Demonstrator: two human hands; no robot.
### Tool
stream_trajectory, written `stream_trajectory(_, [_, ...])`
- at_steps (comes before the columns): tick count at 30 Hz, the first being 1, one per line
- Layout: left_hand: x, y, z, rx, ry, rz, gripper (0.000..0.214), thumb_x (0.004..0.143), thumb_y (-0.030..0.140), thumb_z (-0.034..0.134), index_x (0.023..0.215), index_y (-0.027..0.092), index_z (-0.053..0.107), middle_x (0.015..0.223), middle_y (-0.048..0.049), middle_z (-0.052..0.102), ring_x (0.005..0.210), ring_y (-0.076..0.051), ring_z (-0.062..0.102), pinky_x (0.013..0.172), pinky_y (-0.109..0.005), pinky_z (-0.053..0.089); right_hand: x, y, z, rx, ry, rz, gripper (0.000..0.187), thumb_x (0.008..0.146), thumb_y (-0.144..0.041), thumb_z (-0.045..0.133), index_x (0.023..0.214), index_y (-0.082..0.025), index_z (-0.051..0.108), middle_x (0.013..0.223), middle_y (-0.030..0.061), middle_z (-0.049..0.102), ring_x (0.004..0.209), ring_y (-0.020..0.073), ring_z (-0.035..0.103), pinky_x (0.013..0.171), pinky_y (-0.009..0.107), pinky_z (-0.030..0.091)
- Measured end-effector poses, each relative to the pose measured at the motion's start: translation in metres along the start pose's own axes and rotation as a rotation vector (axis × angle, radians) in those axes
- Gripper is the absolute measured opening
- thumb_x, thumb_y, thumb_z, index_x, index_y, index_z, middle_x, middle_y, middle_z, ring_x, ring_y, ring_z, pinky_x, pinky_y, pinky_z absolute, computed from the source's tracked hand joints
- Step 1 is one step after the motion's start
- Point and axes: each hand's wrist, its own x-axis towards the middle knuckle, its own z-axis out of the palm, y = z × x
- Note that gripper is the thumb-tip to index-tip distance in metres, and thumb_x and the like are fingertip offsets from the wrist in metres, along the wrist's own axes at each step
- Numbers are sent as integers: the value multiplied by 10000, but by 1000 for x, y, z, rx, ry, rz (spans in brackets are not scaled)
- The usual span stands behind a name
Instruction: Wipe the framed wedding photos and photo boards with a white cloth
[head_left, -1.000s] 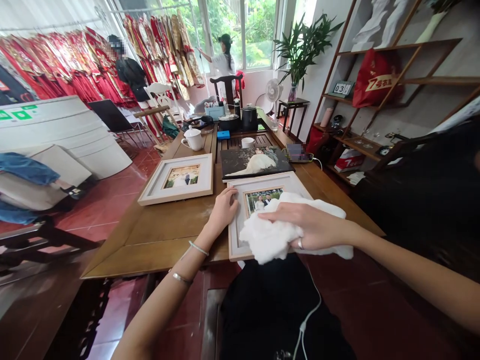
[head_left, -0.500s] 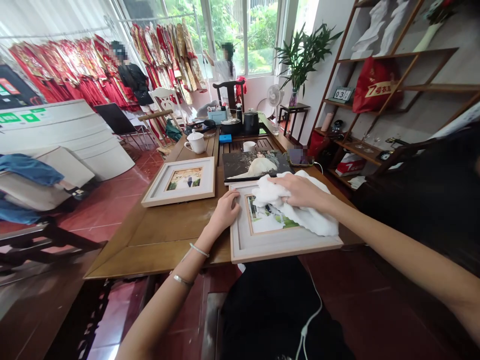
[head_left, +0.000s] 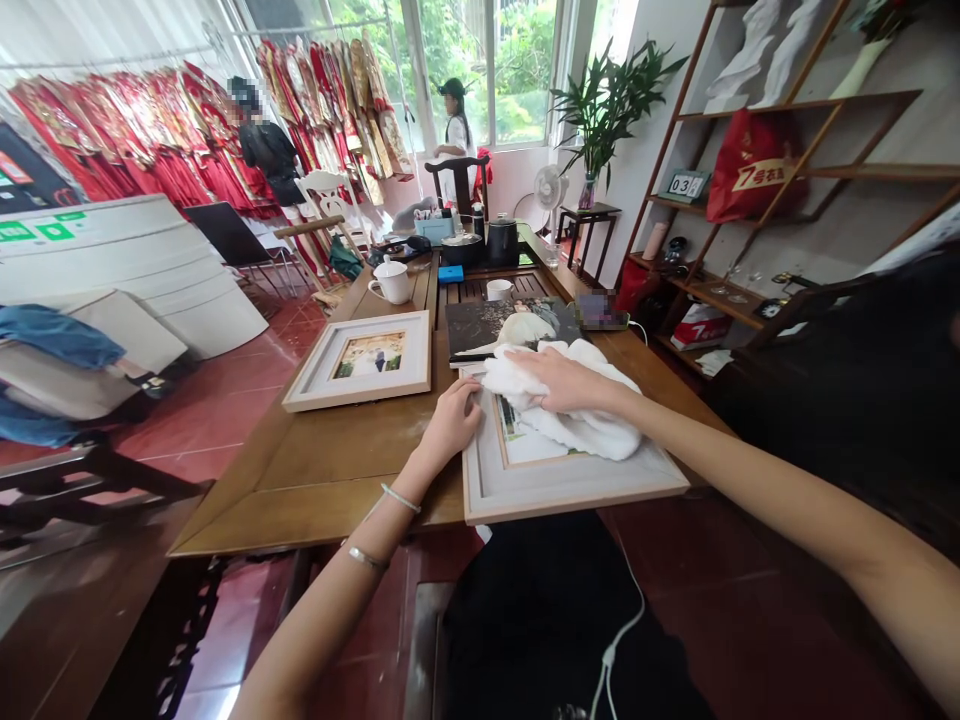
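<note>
A light wooden picture frame [head_left: 577,505] lies at the table's near edge, with a photo behind its pale mat. My left hand [head_left: 452,413] grips the frame's upper left side, fingers curled over the rim. White fluffy cloth [head_left: 592,430] is bunched under my right hand [head_left: 559,382], which presses it against the upper part of the frame. The cloth hides most of the photo; green and white patches show at its left. Just beyond lies a dark photo panel [head_left: 469,325] with a pale dress on it. A second framed photo [head_left: 360,375] rests to the left.
On the wooden table [head_left: 337,450] stand a white lidded mug [head_left: 390,285], a small white cup [head_left: 499,290], a blue box [head_left: 451,274] and a black pot [head_left: 502,242]. A phone [head_left: 600,312] with a cable lies at the right. Two people are near the clothes racks.
My right hand has slid the cloth left and slightly up, to the frame's upper left corner. My left hand keeps its place. The person by the window has lowered an arm.
</note>
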Motion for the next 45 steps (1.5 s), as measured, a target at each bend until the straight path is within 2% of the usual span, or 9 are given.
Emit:
stream_trajectory(5, [0, 1, 0, -14, 9, -20, 285, 751, 18, 475, 951, 151, 629, 1107, -120, 667, 1153, -254, 605, 1029, -439, 474, -36, -22, -4, 174, -88, -142, 891, 669, -160, 607, 1504, -156, 296, 1274, 146, 603, 1043, 305, 550, 861, 414, 444])
stream_trajectory(11, [0, 1, 1, -21, 17, -27, 260, 758, 21, 477, 923, 165, 619, 1100, -107, 669, 1153, -249, 604, 1021, -436, 477, -80, -43, -30, 312, -185, -301, 646, 677, -101, 599, 1304, -256, 583, 1200, 61, 649, 1076, 257, 546, 899, 380, 433])
stream_trajectory(16, [-1, 3, -2, -20, 0, -38, 243, 772, 40, 480, 931, 154, 624, 1119, -122, 664, 1162, -252, 600, 1034, -427, 467, -91, -25, -42, 299, -198, -272, 619, 626, -28, 572, 1191, -265, 658, 1107, 43, 676, 1016, 232, 588, 875, 362, 456])
stream_trajectory(22, [-1, 2, -2, -10, 9, -21, 255, 767, 35, 481, 939, 155, 626, 1116, -114, 667, 1130, -245, 621, 1019, -429, 481, -69, 17, -15, 56, 123, -6, 607, 710, -112, 576, 1303, -244, 587, 1262, 64, 642, 1120, 284, 563, 906, 429, 471])
stream_trajectory(27, [-1, 1, -2, -4, 7, -2, 263, 761, 34, 484, 940, 159, 631, 1105, -111, 671, 1114, -243, 627, 1008, -425, 491, -21, 21, -4, -36, 250, 111, 642, 724, -113, 567, 1358, -203, 529, 1328, 89, 604, 1134, 305, 554, 910, 432, 475])
stream_trajectory(30, [-1, 2, -3, -2, -3, 1, 266, 756, 35, 491, 945, 155, 635, 1103, -118, 670, 1117, -247, 625, 1008, -421, 491, 5, 14, -4, -50, 233, 119, 665, 734, -127, 574, 1392, -174, 488, 1338, 116, 589, 1150, 311, 542, 913, 419, 465])
stream_trajectory(35, [2, 4, -4, -13, 14, 9, 255, 813, 60, 457, 956, 162, 641, 1127, -116, 670, 1131, -242, 612, 1015, -416, 484, 23, 0, -3, 30, 63, -28, 787, 695, -151, 628, 1450, -151, 404, 1311, 144, 604, 1126, 331, 568, 910, 418, 448])
stream_trajectory(41, [7, 9, -7, 3, 5, -48, 310, 855, 66, 351, 864, 160, 645, 1022, -110, 691, 1024, -223, 644, 943, -358, 509, 7, -16, -1, 169, 2, -173, 737, 651, -118, 626, 1376, -169, 507, 1356, 115, 578, 1181, 301, 547, 954, 403, 421])
stream_trajectory(45, [8, 10, -9, -1, 6, -91, 327, 849, 81, 347, 886, 159, 663, 998, -96, 698, 996, -226, 647, 931, -360, 510, -9, -32, -3, 235, -40, -265, 694, 661, -123, 631, 1346, -187, 539, 1271, 101, 632, 1087, 274, 574, 900, 391, 435])
